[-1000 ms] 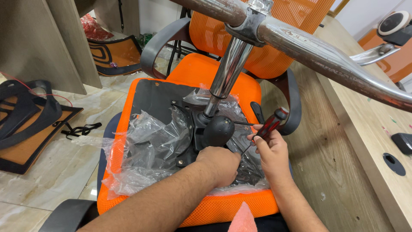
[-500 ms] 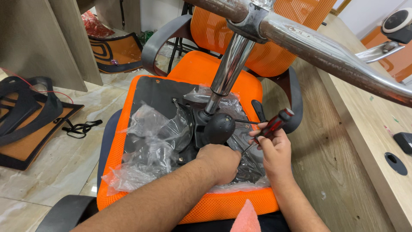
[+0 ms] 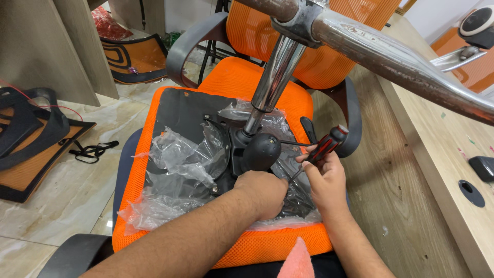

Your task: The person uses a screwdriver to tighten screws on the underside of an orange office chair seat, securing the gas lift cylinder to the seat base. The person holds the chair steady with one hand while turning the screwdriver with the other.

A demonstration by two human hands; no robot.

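Two hands: right hand (image 3: 325,177) grips screwdriver (image 3: 324,148).

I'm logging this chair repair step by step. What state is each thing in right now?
Orange chair seat: upside down, underside facing up.
Chrome gas-lift column: seated in the black mechanism, standing tilted.
Clear plastic wrap: torn open, crumpled over the base plate.
Screwdriver: gripped in the right hand, tip angled down at the mechanism.
Left hand: closed, pressed against the mechanism below the black knob.
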